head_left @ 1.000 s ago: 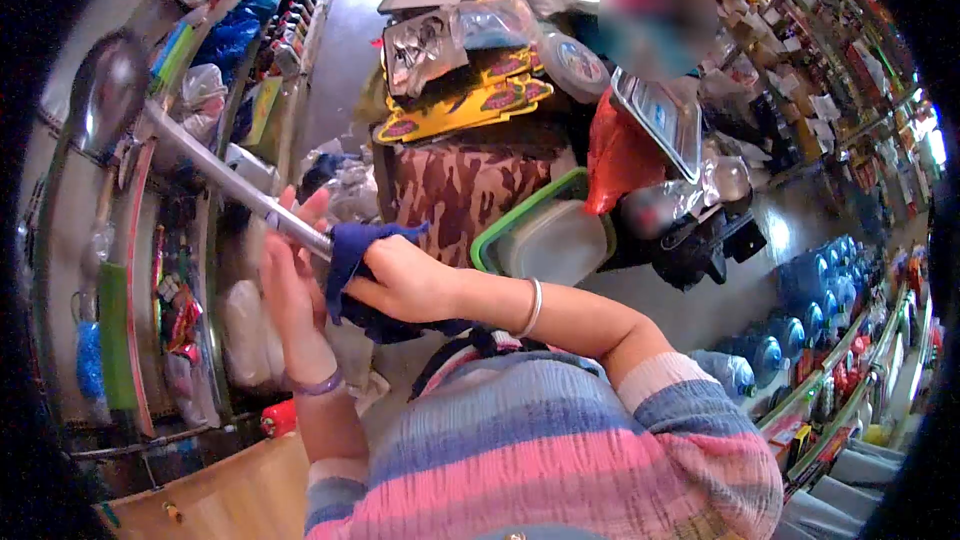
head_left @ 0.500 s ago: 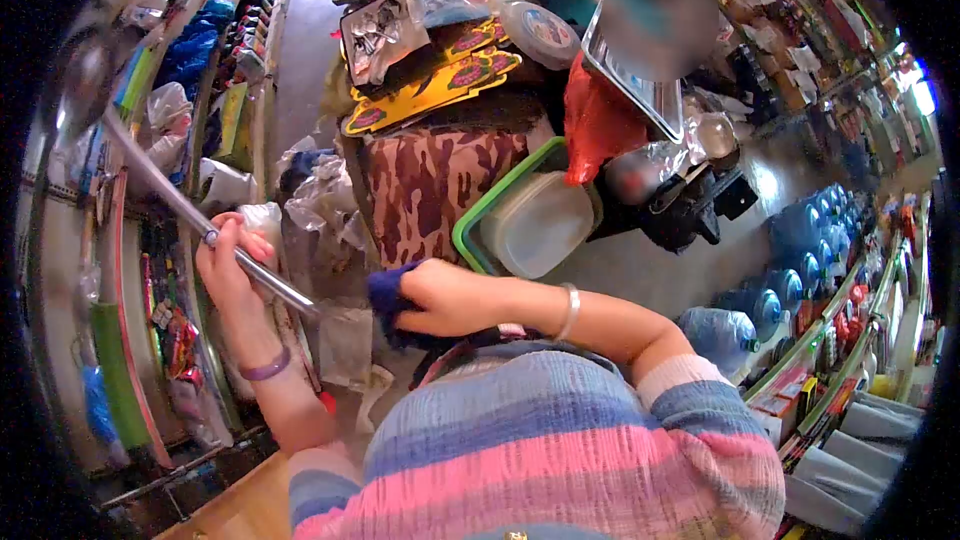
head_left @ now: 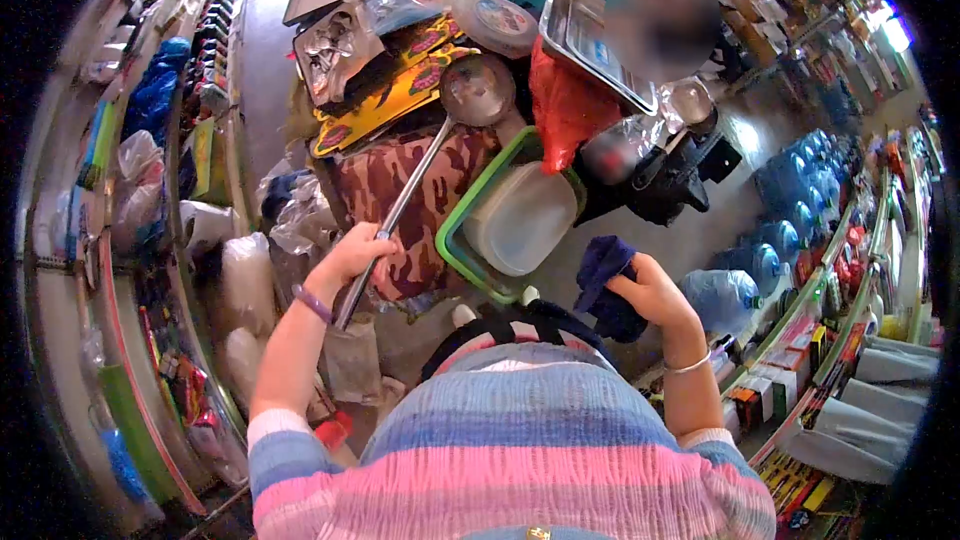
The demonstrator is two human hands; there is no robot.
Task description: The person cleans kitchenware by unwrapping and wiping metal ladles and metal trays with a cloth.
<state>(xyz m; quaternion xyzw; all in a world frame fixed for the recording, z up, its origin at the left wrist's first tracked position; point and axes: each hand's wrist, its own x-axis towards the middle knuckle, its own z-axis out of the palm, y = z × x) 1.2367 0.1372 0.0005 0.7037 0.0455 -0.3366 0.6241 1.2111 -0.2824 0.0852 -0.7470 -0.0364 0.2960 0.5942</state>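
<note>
Left hand: the left hand (head_left: 358, 252) is wrapped round the lower part of the ladle handle, to the left of the green-rimmed tub (head_left: 442, 240).
Right hand: the right hand (head_left: 650, 290) grips the bunched cloth (head_left: 600, 265), to the right of the green-rimmed tub and well apart from the ladle.
Ladle: the ladle (head_left: 420, 172) is silvery metal, with a long, straight, shiny handle, tilted, and a round bowl mottled by reflections. The bowl sits beyond the tub's left side, in line with the camouflage-patterned box (head_left: 365, 190); whether they touch, I cannot tell.
Cloth: dark blue, soft, crumpled, hanging from the fingers.
Changed: half a second ago the ladle's bowl was far left of the tub, over the shelves; it has swung to the tub's far side. The cloth has moved from the tub's near left to its right. A second ago it was wrapped on the handle; now the two are apart.
Count, in hand: one ladle, one cloth.
Count, wrists: two bracelets, one purple (head_left: 313, 302), one silver (head_left: 688, 365).
Count, by the tub: one whitish container (head_left: 530, 215) inside it; one red bag (head_left: 570, 105) beyond its far end; one round lidded box (head_left: 497, 22) farther off.
Count, right of the tub: several blue water bottles (head_left: 722, 300), too overlapped to number.
</note>
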